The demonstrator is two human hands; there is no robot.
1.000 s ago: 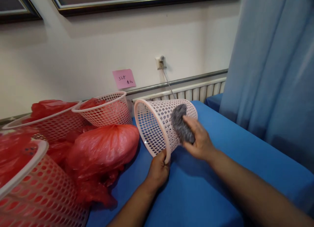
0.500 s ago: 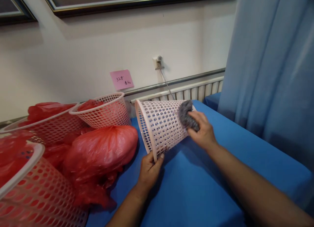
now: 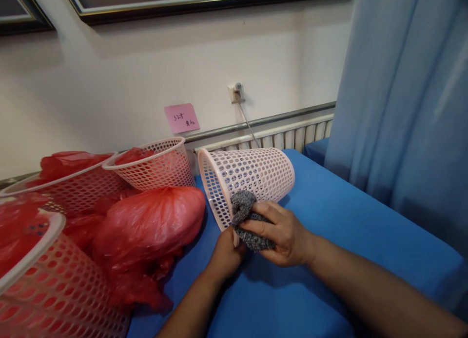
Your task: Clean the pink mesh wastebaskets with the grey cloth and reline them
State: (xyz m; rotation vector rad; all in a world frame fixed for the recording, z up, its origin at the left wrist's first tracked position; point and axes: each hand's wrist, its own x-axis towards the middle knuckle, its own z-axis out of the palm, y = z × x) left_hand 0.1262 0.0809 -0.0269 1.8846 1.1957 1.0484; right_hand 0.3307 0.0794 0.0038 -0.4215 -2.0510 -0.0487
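Observation:
A pale pink perforated plastic wastebasket lies tipped on its side over the blue surface, its mouth facing left. My left hand grips the lower part of its rim, with the fingertips partly hidden by the cloth. In my right hand is a crumpled dark grey cloth, pressed against the outside of the basket close to the rim. The fingers are closed around the cloth, right beside my left hand.
At left stand more pink baskets holding red plastic bags. A bulging red plastic bag lies beside them. Behind are a radiator, a wall socket with a cord, and a pink note. A blue curtain hangs at right.
My right hand has brought the cloth from the basket's base end down and left to its rim. The left hand keeps its hold, and the basket has shifted only slightly.

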